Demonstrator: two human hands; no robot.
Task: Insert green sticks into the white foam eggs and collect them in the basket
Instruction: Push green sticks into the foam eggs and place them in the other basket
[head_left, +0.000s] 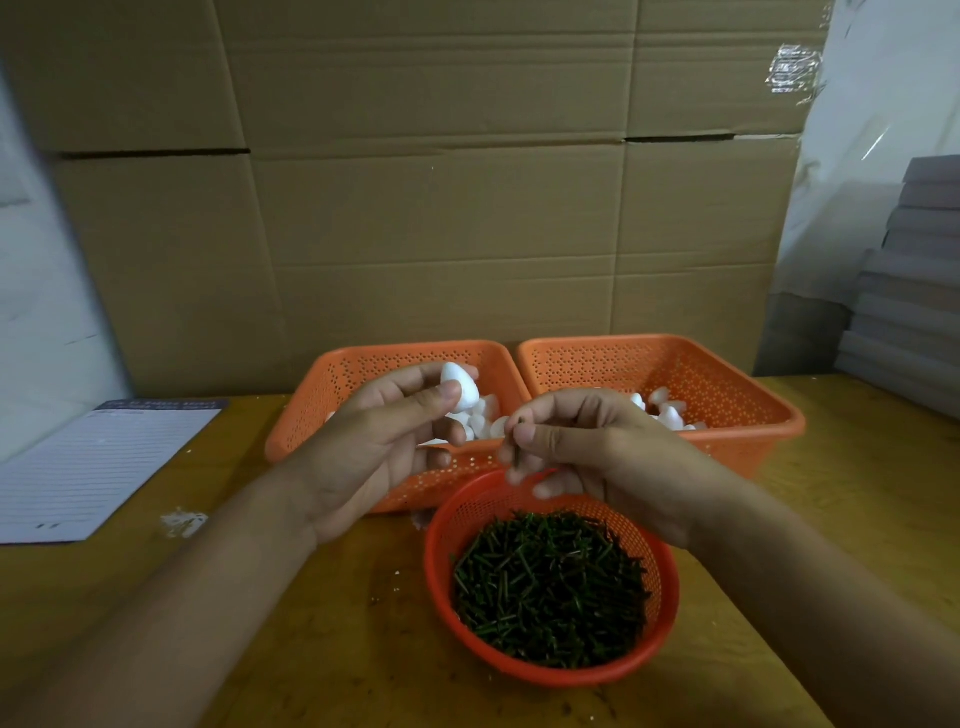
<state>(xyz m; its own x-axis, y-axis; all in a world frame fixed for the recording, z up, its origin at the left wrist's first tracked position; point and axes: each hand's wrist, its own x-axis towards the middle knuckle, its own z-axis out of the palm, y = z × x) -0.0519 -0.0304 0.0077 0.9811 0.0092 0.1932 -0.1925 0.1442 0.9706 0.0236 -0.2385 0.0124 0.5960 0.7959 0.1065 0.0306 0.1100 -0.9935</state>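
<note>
L hand (384, 447) fingers are pinching a foam egg (458, 387) at the tips – blunt end exposed for poking – while R hand (587, 447) fingers are pinching a green stick (511, 441) just beside it.

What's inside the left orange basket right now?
White foam eggs lie in the left orange basket. The left hand covers much of its inside, so the count is unclear.
</note>
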